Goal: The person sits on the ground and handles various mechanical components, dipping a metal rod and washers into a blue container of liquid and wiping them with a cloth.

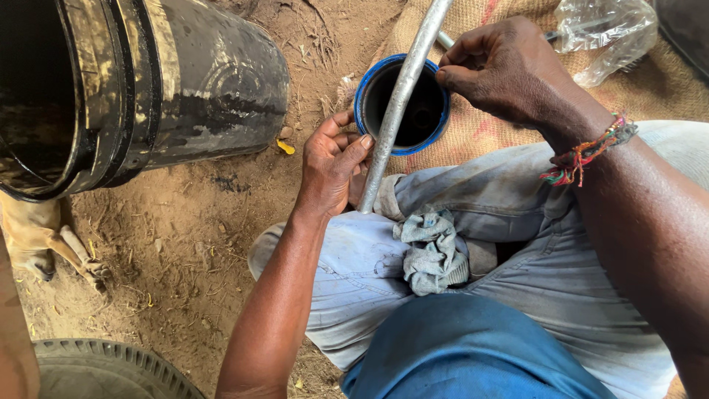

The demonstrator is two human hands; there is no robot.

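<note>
The left hand (332,166) is gripping a long grey metal tube (399,103) near its lower end while the right hand (502,70) is pinching it higher up, over a blue-rimmed round can (367,85).

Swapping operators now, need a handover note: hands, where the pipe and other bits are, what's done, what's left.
Left hand: wrapped around the lower end of the grey metal pipe, thumb on it, holding it tilted just above the knee.
Right hand: fingers pinched together beside the pipe; I cannot tell what they hold, if anything.
Blue-rimmed round container: on the burlap sack, behind the pipe, dark inside.
Grey rag: crumpled on the lap.
Black bucket: lying on the dirt to the left.
Done: pipe is in hand.
Left: cannot be judged from this view; nothing shows any work on the pipe finished.
</note>
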